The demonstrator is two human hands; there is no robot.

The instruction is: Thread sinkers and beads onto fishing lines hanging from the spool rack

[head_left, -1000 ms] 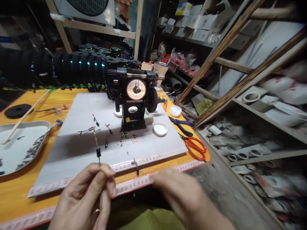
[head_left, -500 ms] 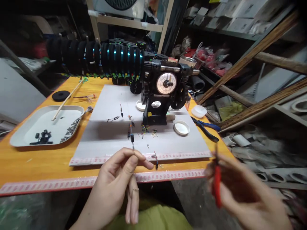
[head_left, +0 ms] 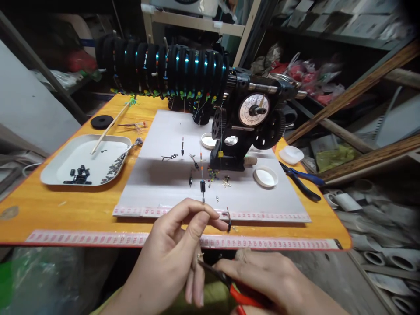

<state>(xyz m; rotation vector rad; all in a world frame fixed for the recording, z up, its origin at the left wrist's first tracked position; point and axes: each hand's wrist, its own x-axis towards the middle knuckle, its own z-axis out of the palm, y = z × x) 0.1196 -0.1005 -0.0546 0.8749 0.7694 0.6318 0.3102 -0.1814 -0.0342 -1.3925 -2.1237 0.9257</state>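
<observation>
My left hand (head_left: 177, 249) pinches the lower end of a thin wire strung with small components (head_left: 202, 183), holding it upright over the near edge of the grey mat (head_left: 164, 183). My right hand (head_left: 272, 280) grips red-handled scissors (head_left: 241, 295) low in front of the table, with the dark blades pointing left toward the wire's lower end just under my left fingers. A black hand-cranked winding machine with a round dial (head_left: 252, 122) stands at the back of the mat. Small beads and loose diode-like parts (head_left: 216, 175) lie scattered in front of it.
A white tray (head_left: 62, 164) with small black parts sits at left, a thin stick (head_left: 110, 127) across it. White caps (head_left: 265, 177) and blue-handled pliers (head_left: 302, 179) lie at right. A row of black spools (head_left: 164, 68) lines the back. Cluttered shelves stand right of the orange table (head_left: 65, 210).
My right hand picked up the red scissors from the table's right side and brought them down under my left hand. The camera turned left; the left hand kept the wire.
</observation>
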